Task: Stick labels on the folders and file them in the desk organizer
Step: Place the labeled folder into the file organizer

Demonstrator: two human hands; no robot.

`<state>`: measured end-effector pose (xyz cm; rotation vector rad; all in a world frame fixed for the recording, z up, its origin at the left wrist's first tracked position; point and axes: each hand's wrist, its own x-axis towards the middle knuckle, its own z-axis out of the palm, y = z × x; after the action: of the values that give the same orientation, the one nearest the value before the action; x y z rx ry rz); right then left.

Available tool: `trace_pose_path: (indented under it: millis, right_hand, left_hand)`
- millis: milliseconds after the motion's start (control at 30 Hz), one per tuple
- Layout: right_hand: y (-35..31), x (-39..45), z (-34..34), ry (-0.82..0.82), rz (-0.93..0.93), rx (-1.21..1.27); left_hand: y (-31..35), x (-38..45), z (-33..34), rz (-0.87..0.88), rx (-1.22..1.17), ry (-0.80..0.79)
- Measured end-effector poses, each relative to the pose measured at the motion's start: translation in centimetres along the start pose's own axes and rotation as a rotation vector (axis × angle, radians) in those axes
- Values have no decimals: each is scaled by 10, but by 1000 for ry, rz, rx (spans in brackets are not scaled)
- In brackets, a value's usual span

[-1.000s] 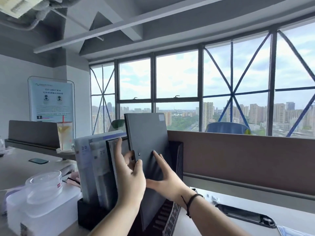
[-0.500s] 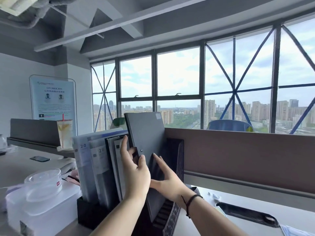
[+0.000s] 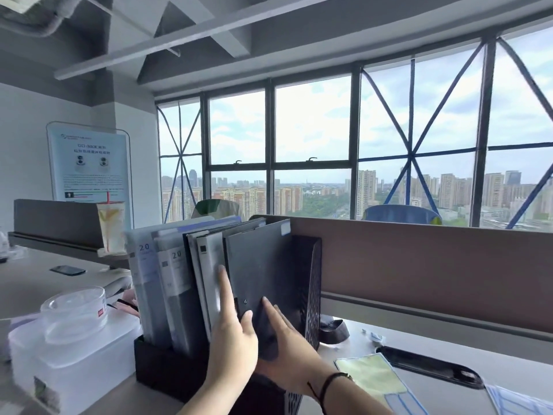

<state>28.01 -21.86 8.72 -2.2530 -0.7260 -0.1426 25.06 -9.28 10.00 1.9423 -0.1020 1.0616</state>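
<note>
The dark folder (image 3: 260, 265) stands upright in the black mesh desk organizer (image 3: 309, 280), in the rightmost slot just inside the organizer's right wall, with a small pale label (image 3: 285, 228) stuck near its top right corner. The left hand (image 3: 232, 339) meets the folder's near edge low down: its thumb lies on the dark cover while its fingers (image 3: 223, 283) reach up, pressed together, against the grey folder just to the left, so the hand parts the two. The right hand (image 3: 287, 351) lies flat on the lower part of the dark cover with its fingers (image 3: 273, 314) slightly spread and pointing up; a dark band circles that wrist. To the left of the dark folder the organizer holds a row of upright grey and translucent folders (image 3: 167, 280), two of them printed with "20". The organizer sits on the table (image 3: 353, 344). Left of it are white plastic boxes (image 3: 65, 369) with a clear round container (image 3: 74, 313) on top. Right of the hands lie a green-and-blue sheet (image 3: 377, 378) and a long dark tray (image 3: 431, 365). Beyond the organizer runs a brown partition (image 3: 434, 274), and farther left a drink cup (image 3: 111, 226) with a red straw stands on a low divider.
</note>
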Motion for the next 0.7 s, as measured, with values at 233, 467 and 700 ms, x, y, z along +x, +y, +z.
trace_pose_path:
  millis: [233,467,700]
  right_hand:
    - [2,-3,1,-14,3,-49]
    - [6,-20,0,-43,35,-260]
    - [3,-54,9,-65,19,-412]
  left_hand:
    - [0,-4,-8,1,154,-135]
    - [3,-10,-22,-99,231,-337]
    - [-6,-35,-33,-43,315,-497]
